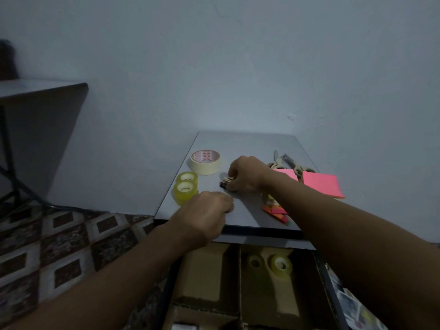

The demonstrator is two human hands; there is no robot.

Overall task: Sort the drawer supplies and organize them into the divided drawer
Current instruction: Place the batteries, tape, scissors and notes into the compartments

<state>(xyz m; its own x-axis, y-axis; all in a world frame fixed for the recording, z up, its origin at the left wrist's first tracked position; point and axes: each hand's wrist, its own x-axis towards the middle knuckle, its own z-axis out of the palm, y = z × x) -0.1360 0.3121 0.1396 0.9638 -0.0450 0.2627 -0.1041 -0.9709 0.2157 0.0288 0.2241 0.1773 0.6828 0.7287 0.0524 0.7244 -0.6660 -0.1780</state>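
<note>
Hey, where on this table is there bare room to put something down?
Bare: the back strip of the table behind the masking tape and scissors, and the front patch between the left hand and the sticky flags. Crowded: right side with pink notes, left edge with clear tape rolls.

Yellow tape rolls, cream masking tape, pink notepads, diamond-patterned brown floor.

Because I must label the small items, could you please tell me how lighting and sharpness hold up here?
Head view: dim, bluish light throughout; the small dark object gripped by the right hand is too murky to identify; the drawer lies in shadow, yet two yellow tape rolls show; the dark shape at the far left edge is blurred; wide-angle distortion stretches the frame's edges.
</note>
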